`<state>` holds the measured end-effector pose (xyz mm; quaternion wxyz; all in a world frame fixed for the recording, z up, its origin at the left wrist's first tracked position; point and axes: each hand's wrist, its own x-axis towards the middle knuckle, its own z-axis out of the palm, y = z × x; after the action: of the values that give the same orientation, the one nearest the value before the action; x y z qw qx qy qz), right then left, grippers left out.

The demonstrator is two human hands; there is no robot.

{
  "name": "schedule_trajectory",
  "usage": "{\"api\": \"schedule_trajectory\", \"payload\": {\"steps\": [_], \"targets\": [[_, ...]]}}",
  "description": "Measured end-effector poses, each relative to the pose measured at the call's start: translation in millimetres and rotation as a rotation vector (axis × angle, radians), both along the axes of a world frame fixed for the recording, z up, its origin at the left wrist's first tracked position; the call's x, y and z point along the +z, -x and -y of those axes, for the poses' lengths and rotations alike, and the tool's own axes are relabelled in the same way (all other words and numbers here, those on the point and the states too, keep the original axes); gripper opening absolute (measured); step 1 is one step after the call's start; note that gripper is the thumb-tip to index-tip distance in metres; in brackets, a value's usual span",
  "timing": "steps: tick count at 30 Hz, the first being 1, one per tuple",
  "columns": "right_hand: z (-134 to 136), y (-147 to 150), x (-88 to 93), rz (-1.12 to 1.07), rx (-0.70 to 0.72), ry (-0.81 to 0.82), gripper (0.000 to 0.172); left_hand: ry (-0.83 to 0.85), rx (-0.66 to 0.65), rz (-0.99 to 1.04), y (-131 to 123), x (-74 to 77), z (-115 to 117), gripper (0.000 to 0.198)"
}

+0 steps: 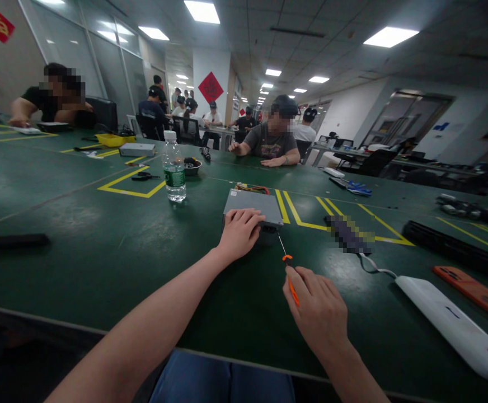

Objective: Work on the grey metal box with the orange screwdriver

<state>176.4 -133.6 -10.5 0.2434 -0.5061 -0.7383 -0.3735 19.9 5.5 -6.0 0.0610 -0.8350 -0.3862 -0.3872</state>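
A flat grey metal box (252, 204) lies on the green table (101, 246) in front of me. My left hand (239, 230) rests palm-down on its near edge, fingers curled over the lid, pressing on it. My right hand (317, 310) is closed around an orange-handled screwdriver (289, 274). The thin metal shaft points away from me toward the box's near right corner, its tip at or just short of the box side. Coloured wires (252, 188) stick out from behind the box.
A water bottle (174, 168) stands left of the box, with a small dark bowl (192, 165) behind it. A white power bank (454, 324) with cable and an orange phone (474, 291) lie at right. Yellow tape marks the table. Other people sit across and at far tables.
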Motion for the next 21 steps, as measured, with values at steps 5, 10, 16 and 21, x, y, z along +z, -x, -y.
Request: {"api": "schedule_trajectory", "payload": {"steps": [5,10,16,21], "targets": [[-3,-6,1.4,-0.129,-0.003,-0.085,0.012,-0.001,0.000,-0.011,0,-0.3,0,0.026],[-5,-9,-0.4,-0.253,-0.073,-0.091,0.018,-0.011,0.007,-0.011,0,-1.2,-1,0.026],[-6,-12,1.7,-0.713,-0.081,0.081,0.027,-0.013,0.004,0.002,-1,-1.8,-1,0.025],[-4,-18,1.8,-0.711,-0.039,0.068,0.024,-0.011,0.001,0.003,-1,-2.0,-2,0.026]]}}
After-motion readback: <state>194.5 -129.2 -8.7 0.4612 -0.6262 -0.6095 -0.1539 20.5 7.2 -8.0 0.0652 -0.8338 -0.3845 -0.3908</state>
